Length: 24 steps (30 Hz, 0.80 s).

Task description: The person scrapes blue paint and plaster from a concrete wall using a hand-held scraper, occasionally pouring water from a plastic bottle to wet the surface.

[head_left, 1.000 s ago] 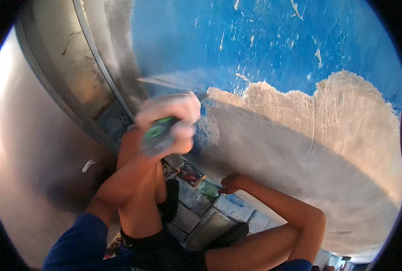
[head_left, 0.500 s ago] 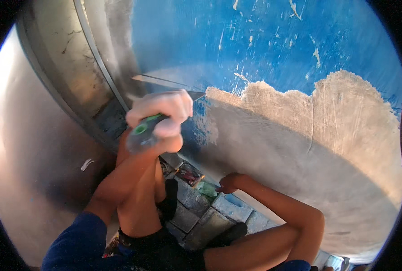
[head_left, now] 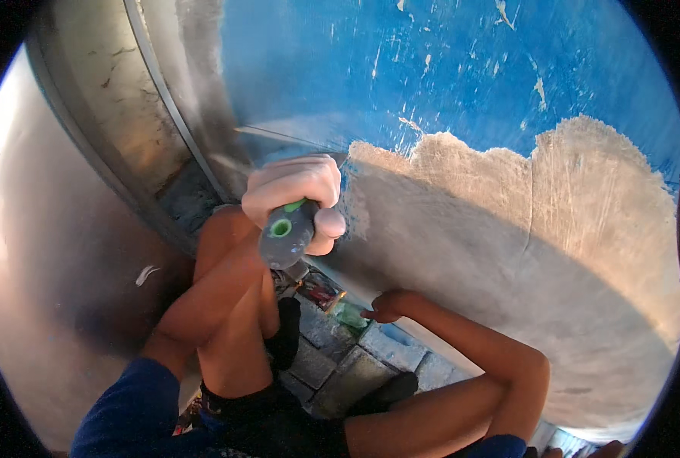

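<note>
My left hand [head_left: 298, 191] is closed round the dark grey handle with green parts of a scraper [head_left: 286, 240], held up against the wall. Its blade is mostly hidden behind my fingers, close to where the blue paint [head_left: 447, 76] meets a ragged brown-grey area [head_left: 462, 198] of the wall. Lower down, my right hand [head_left: 389, 305] has its fingers curled beside the foot of the wall. Whatever it may hold is too small to make out. Near its fingers lies a pale green crumpled thing [head_left: 350, 314], with a dark red and black packet [head_left: 321, 292] beside it.
A smooth, shiny curved surface [head_left: 42, 267] rises close on my left, with a metal strip [head_left: 161, 84] behind it. Grey paving blocks [head_left: 332, 362] lie below, between my bent legs [head_left: 233, 336]. Some brown shapes [head_left: 607, 450] are cut off at the lower right.
My left hand and the scraper have shifted right and slightly down, and the handle's end is sharper in view. The right hand stays nearly in place.
</note>
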Available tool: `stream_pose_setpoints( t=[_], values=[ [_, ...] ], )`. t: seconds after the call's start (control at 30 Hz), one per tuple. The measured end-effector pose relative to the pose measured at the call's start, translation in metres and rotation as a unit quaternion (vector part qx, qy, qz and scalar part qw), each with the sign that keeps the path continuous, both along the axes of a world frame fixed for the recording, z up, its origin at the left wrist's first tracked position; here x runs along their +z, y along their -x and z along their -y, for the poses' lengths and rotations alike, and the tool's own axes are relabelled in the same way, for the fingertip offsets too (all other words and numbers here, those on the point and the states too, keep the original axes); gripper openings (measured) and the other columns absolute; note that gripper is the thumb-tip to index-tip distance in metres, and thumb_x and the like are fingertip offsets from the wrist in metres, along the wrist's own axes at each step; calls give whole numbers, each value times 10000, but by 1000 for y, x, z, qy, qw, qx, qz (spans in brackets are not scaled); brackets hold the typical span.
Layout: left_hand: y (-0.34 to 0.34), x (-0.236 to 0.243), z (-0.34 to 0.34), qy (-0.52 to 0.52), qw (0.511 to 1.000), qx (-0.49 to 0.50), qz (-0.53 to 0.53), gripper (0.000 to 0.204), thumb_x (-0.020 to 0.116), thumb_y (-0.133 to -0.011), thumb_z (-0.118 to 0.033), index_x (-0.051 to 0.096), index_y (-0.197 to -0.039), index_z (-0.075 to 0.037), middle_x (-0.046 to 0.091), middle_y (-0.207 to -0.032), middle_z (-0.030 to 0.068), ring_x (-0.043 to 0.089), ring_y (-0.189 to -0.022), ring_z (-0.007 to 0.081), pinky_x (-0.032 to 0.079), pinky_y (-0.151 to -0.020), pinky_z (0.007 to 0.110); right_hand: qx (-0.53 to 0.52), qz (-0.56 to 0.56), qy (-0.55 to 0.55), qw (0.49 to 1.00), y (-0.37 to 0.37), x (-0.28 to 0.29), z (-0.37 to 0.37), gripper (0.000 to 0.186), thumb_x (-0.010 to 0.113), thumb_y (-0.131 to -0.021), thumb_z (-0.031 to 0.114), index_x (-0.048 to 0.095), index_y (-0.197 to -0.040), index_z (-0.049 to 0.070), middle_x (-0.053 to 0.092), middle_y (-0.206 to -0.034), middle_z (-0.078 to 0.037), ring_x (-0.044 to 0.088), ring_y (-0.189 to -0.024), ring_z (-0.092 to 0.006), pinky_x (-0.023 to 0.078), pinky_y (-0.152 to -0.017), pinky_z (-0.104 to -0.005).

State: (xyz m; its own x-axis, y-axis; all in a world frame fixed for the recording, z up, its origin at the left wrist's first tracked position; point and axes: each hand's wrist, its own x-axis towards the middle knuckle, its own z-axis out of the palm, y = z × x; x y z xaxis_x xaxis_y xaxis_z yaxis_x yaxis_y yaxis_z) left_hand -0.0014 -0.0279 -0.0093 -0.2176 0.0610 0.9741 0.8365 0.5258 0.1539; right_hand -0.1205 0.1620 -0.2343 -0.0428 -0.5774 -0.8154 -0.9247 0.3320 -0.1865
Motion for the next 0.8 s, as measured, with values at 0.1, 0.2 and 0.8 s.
stream_pose_setpoints(
  t=[0.1, 0.2, 0.8],
  values=[
    [2, 3, 1, -44, 996, -67, -31, 365, 620, -917, -255, 477, -693, -5, 441, -558, 34, 446, -477, 180, 384, -462, 308, -2, -2, -51, 999, -1, 4, 5, 785, 242, -967, 598, 682, -897, -47, 657, -961, -252, 604, -950, -412, 429, -912, -491],
    [2, 2, 6, -60, 993, -90, -38, 325, 639, -896, -168, 476, -667, -6, 438, -561, 39, 453, -475, 176, 358, -447, 292, -1, 1, -51, 999, 0, -4, 5, 785, 245, -966, 599, 683, -903, -49, 658, -964, -252, 605, -955, -411, 429, -913, -490],
    [0, 3, 6, -29, 998, -45, -16, 310, 617, -898, -145, 473, -665, 0, 437, -567, 45, 459, -483, 165, 342, -446, 292, 4, 4, -30, 1000, -1, 1, 4, 778, 239, -969, 592, 691, -839, -27, 660, -887, -246, 611, -916, -400, 440, -889, -482]
  ],
)
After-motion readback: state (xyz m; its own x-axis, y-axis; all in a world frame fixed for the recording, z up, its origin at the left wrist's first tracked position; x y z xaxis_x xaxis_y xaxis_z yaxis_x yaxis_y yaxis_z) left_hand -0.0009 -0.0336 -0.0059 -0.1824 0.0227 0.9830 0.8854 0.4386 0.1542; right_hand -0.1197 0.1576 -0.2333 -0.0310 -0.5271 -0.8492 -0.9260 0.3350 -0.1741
